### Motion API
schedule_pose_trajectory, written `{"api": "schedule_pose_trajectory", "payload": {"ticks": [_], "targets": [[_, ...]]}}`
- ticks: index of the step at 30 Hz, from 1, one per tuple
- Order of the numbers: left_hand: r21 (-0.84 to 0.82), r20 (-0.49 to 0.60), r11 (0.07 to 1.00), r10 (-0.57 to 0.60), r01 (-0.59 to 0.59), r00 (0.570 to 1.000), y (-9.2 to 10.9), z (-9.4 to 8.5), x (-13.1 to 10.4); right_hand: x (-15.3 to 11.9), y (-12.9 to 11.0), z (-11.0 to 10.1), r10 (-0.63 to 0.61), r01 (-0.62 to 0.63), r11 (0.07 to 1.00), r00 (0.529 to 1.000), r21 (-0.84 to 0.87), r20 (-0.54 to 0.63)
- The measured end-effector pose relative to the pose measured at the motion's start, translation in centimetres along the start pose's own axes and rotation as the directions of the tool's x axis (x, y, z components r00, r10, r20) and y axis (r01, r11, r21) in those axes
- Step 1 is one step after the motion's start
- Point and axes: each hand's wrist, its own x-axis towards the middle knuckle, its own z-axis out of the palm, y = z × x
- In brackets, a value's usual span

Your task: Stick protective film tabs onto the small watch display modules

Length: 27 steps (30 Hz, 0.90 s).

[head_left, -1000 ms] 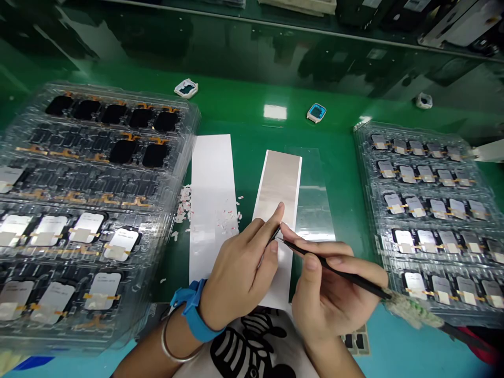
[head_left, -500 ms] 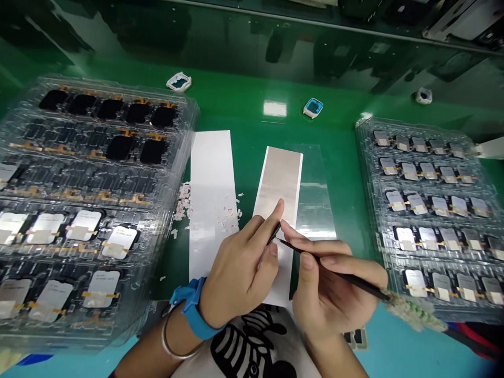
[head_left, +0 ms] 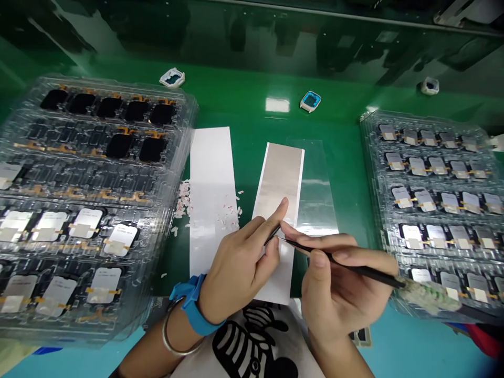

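Note:
My left hand (head_left: 244, 257) is closed, with a small dark flat piece (head_left: 272, 235) pinched between thumb and fingers. That piece shows nearly edge-on, and most of it is hidden by the fingers. My right hand (head_left: 342, 278) grips a thin black pointed tool (head_left: 366, 272), whose fine pale tip is at the dark piece's edge. The right index fingertip is close to the same edge. Both hands are above the lower end of a white-bordered beige sheet (head_left: 280, 170).
Left stands a clear tray (head_left: 189, 113) of black and silver screen modules; another clear tray (head_left: 368, 152) with silver-backed modules stands right. A white strip (head_left: 210, 157) bears pink-white scraps (head_left: 183, 199). Watch cases (head_left: 172, 78) (head_left: 311, 101) lie farther back. Clear film (head_left: 315, 184) lies beside the beige sheet.
My right hand and the tool have shifted slightly to the right, with the tip still at the dark piece. My left hand keeps its pinch. The view has shifted a little.

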Motion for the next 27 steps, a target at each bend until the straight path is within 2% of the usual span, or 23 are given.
{"api": "schedule_pose_trajectory", "payload": {"ticks": [11,18,23,27], "targets": [[0.031,0.008,0.999,-0.011,0.010,1.000,0.0,0.1,-0.1,-0.4,0.1,0.1,-0.096,0.099,0.994,0.993,-0.037,0.069],[0.060,0.024,0.998,-0.023,0.022,0.999,0.1,0.0,-0.1,-0.4,0.0,-0.1,-0.051,0.055,0.997,0.996,-0.056,0.071],[0.044,0.027,0.999,-0.031,0.030,0.999,-0.3,0.2,0.3,-0.1,0.2,0.2,-0.045,0.047,0.993,0.999,-0.104,0.021],[0.047,-0.001,0.998,-0.040,0.040,0.999,0.9,0.0,0.0,0.6,0.0,-0.1,-0.065,0.060,0.995,0.995,-0.074,-0.076]]}}
